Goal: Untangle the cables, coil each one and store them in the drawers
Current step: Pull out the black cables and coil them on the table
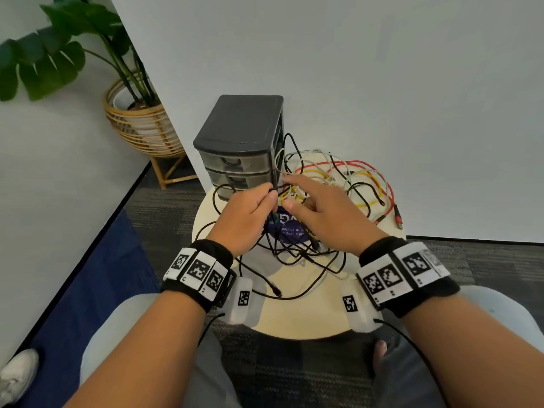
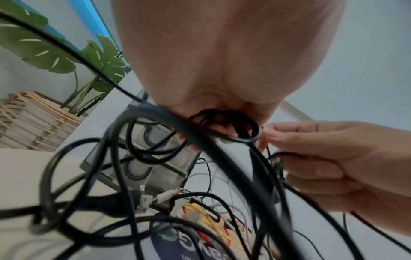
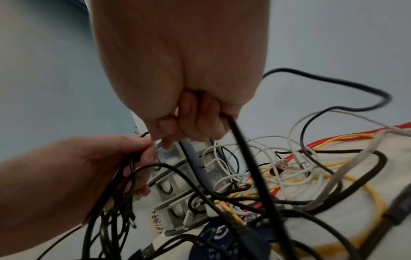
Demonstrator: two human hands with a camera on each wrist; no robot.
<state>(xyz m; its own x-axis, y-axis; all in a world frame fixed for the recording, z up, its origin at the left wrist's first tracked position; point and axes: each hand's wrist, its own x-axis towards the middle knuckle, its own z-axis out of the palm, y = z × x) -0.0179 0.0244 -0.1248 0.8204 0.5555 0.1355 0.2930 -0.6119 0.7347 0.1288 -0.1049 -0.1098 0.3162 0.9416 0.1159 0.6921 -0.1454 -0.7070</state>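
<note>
Left hand [image 1: 245, 214] curled tight round a bunch of black cable [image 2: 224, 123] loops, right hand [image 1: 323, 214] pinched a black strand just beside it, over the cable tangle [image 1: 332, 184] on the round table [image 1: 306, 319], grey drawers [image 1: 235, 169] all shut behind

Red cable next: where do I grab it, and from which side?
Take the red cable near its free plug end, at the table's right edge, coming from the right and above. That end lies clear of the pile, while its far stretch runs under white and yellow cables. The left hand holds black cable; the right hand is closer.
</note>
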